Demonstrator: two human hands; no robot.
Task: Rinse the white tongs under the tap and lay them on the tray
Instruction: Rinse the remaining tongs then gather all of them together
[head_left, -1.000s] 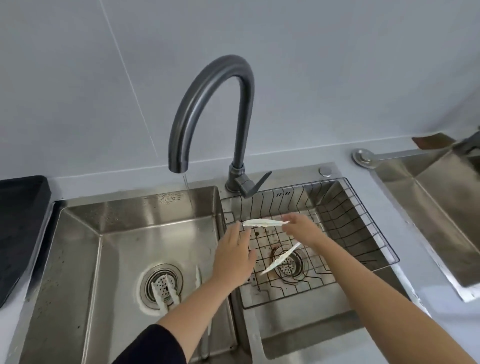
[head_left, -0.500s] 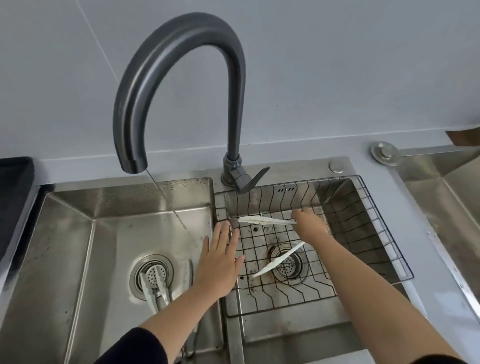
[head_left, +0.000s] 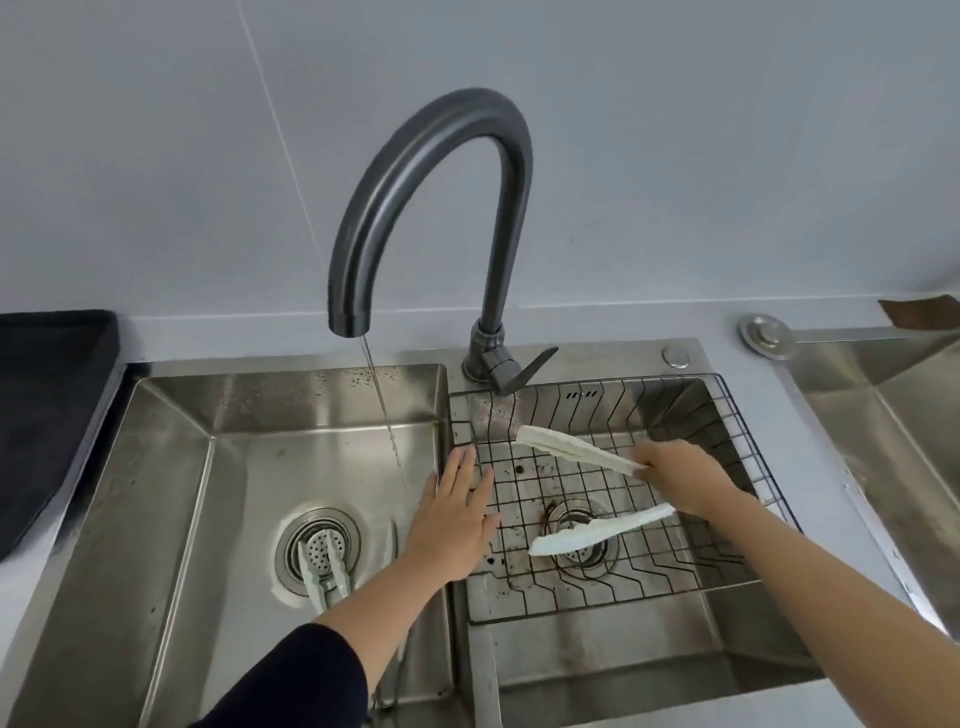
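Right hand (head_left: 680, 480) has tilted one white tongs (head_left: 576, 451).

The right hand (head_left: 680, 483) grips the white tongs (head_left: 571, 451), whose two arms spread leftward over the wire tray (head_left: 750, 434) in the right basin (head_left: 597, 660). The left hand (head_left: 457, 519), fingers straight, lies over the divider. The tap (head_left: 431, 171) runs a thin stream into the left basin (head_left: 234, 467).

White tongs (head_left: 582, 451), dark grey tap (head_left: 447, 171), black wire tray (head_left: 727, 415)
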